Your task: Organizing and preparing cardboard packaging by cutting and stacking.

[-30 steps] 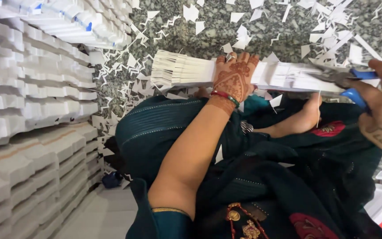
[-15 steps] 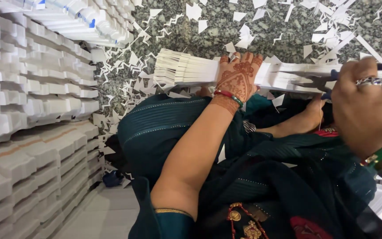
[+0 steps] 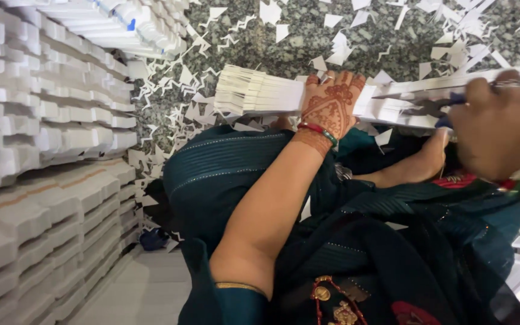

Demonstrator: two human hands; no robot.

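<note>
A person sits on a speckled stone floor (image 3: pixel 308 36), seen from their own head looking down past a dark green garment (image 3: pixel 224 174). A thick stack (image 3: pixel 260 90) of white paper sheets lies across the lap and out over the floor. The left hand (image 3: pixel 332 105), patterned with henna, presses flat on the stack near its middle, fingers (image 3: pixel 326 81) spread and curled over the far edge. The right hand (image 3: pixel 501 129) is blurred at the right; it is closed around blue-handled scissors (image 3: pixel 446 108) whose blades sit at the stack's right portion. How its fingers lie in the handles cannot be told.

What could go wrong: the blades work close to the left hand, so a slip toward it could nick the fingertips. The stack is deep; if the holding hand eases, the sheets may fan and shift, giving a ragged cut. A bare foot (image 3: pixel 416 165) rests just below the scissors, within reach of a dropped blade.

Room to move is tight. Tall piles (image 3: pixel 37 138) of white cut pieces wall in the left side, and more lie at the top left. White offcuts (image 3: pixel 176 90) litter the floor around the stack and could slide underfoot. Open floor shows only beyond the stack, at the top.
</note>
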